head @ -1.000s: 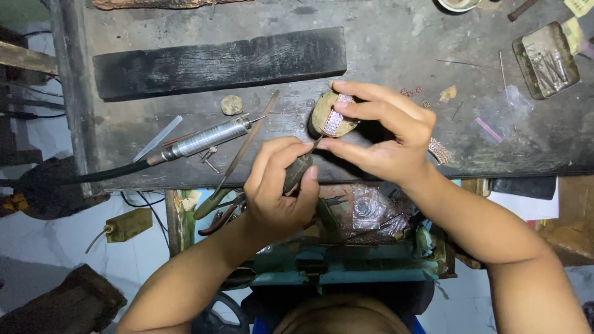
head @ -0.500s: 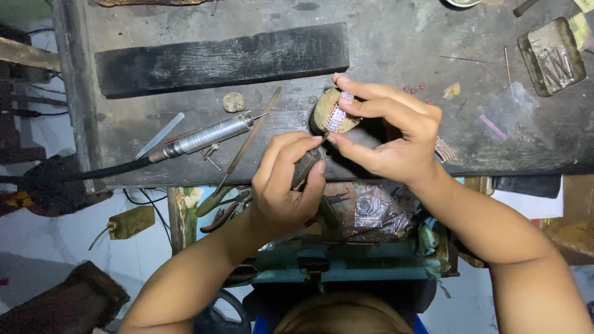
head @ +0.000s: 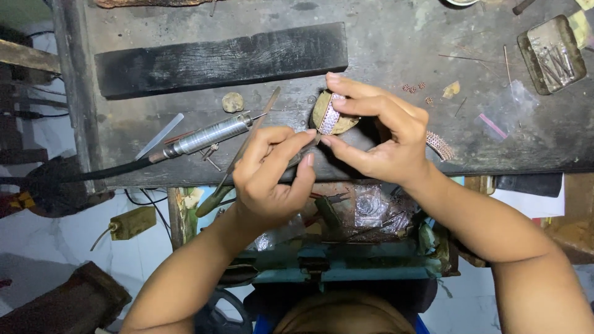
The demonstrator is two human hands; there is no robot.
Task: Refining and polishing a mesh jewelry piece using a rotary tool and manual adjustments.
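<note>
Head view: right hand (head: pixel 387 139) grip pinches studded band (head: pixel 328 117); left hand (head: pixel 272 176) clasps a tool (head: pixel 297 158) beside it.

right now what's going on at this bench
A person sits at a worn dark workbench. The right hand pinches a studded metal band on a tan pad at the bench edge. The left hand holds a slim tool up to it. A rotary handpiece lies unused to the left.

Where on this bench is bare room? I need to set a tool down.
Bare bench lies between the black block and the metal tray. It is crowded around the left hand, right hand and rotary handpiece, with beads nearby.
</note>
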